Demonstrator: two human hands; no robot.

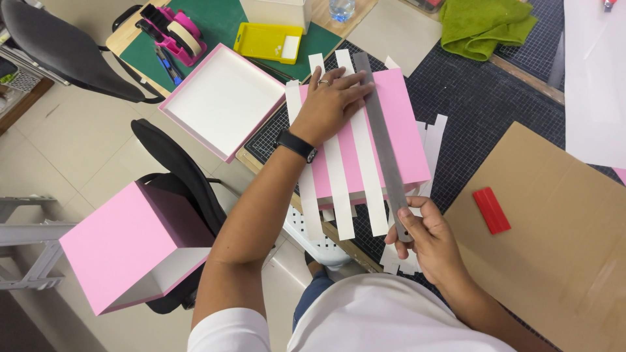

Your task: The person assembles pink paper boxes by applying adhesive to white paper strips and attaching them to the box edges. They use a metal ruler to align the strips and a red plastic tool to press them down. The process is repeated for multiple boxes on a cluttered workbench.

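Head view of a work surface (495,98) covered by a dark gridded cutting mat. A pink box panel (401,124) lies on the mat, partly overhanging the near edge, with several white paper strips (365,176) laid lengthwise across it. A long grey metal ruler (381,137) rests along the strips on the panel. The left hand (329,101), fingers spread flat and open, presses down on the strips and the far end of the ruler. The right hand (420,231) is closed around the ruler's near end, thumb on top. A red scraper (491,210) lies on a brown cardboard sheet (561,248) to the right, well apart from the hands. Beyond the left hand sit a shallow pink-edged box lid (222,101), a yellow tray (268,42) and a pink tape dispenser (176,29). A green cloth (486,23) lies at the far edge. A pink box (127,244) rests on a black chair at lower left.
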